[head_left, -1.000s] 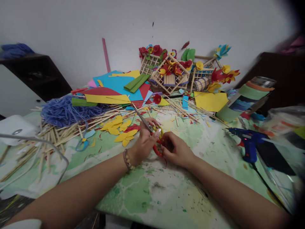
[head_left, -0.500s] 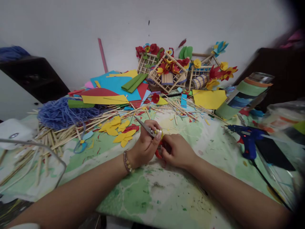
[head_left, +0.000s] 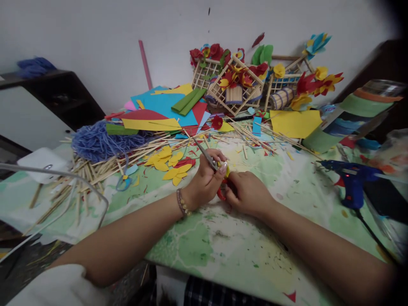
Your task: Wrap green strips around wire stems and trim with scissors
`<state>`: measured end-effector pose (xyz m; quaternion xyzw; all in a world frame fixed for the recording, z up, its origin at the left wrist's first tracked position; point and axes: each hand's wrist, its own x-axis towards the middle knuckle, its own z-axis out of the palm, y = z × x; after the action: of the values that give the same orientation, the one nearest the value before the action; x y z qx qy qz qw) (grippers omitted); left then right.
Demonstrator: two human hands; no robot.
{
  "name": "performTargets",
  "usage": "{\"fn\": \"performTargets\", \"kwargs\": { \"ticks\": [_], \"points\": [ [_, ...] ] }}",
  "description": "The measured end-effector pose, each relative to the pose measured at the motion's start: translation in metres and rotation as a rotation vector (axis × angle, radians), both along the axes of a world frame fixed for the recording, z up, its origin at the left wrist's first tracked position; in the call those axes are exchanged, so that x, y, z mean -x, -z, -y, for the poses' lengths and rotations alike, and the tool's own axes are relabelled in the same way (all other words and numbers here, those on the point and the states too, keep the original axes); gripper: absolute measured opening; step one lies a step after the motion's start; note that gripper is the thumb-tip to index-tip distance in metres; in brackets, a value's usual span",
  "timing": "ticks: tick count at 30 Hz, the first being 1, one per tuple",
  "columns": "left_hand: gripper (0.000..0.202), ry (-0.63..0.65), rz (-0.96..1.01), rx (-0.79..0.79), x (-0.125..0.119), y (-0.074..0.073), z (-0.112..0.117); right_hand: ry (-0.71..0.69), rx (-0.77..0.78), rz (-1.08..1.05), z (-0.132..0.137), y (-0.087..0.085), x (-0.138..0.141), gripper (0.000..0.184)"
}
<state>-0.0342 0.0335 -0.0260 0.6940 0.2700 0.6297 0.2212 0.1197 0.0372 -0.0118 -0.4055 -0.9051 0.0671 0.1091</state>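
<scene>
My left hand (head_left: 207, 182) is closed around a pair of scissors (head_left: 208, 156), their grey blades pointing up and away to the left. Red handle parts show low between my hands. By my left thumb is a small yellow piece (head_left: 227, 171), perhaps paper, partly hidden by the fingers. My right hand (head_left: 250, 192) is curled shut against the handle side, touching or nearly touching my left; its fingertips are hidden, so what it grips cannot be made out. Several yellow paper petals (head_left: 176, 174) lie left of my hands, beside dark red ones (head_left: 185, 162).
Behind lie thin sticks (head_left: 143, 146), blue yarn (head_left: 95, 142), coloured paper (head_left: 165, 104) and stick frames with paper flowers (head_left: 236, 87). On the right are a blue glue gun (head_left: 353, 182), a dark phone-like slab (head_left: 389, 197) and a large bottle (head_left: 350, 119). A cable (head_left: 95, 191) curves at left.
The camera view has turned and tilted, so the whole scene sits farther right and a little higher. My hands keep almost the same hold, with the scissors still in the left.
</scene>
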Motion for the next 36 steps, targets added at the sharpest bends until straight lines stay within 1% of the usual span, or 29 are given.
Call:
{"fn": "performTargets", "kwargs": {
  "ticks": [6,10,14,18,23,26,31,36],
  "points": [
    [0.01,-0.043,-0.006,0.053,0.0006,0.0029,-0.0002,0.032,0.057,-0.034,-0.0009,0.0013,-0.0025,0.018],
    [0.009,-0.034,0.004,0.087,0.0012,0.0041,0.0002,0.046,0.043,-0.017,0.0005,0.0006,-0.0018,0.019],
    [0.009,-0.051,-0.026,0.05,0.0011,0.0033,0.0004,0.019,0.01,-0.019,-0.0003,0.0004,-0.0028,0.016],
    [0.009,-0.037,-0.038,0.059,0.0014,0.0025,0.0007,0.003,0.043,-0.081,-0.0039,0.0018,-0.0065,0.012],
    [0.011,-0.026,-0.039,0.059,0.0026,0.0053,-0.0002,-0.018,0.096,-0.133,-0.0058,0.0022,-0.0079,0.011],
    [0.011,-0.012,-0.027,0.063,0.0028,0.0073,-0.0013,-0.033,0.102,-0.15,-0.0051,0.0018,-0.0071,0.011],
    [0.011,-0.009,-0.012,0.068,0.0014,0.0073,-0.0016,-0.013,0.094,-0.133,-0.0047,0.0026,-0.0056,0.011],
    [0.012,-0.039,-0.044,0.053,0.0016,0.0051,-0.0008,-0.004,0.068,-0.104,-0.0048,0.0039,-0.0045,0.01]
  ]
}}
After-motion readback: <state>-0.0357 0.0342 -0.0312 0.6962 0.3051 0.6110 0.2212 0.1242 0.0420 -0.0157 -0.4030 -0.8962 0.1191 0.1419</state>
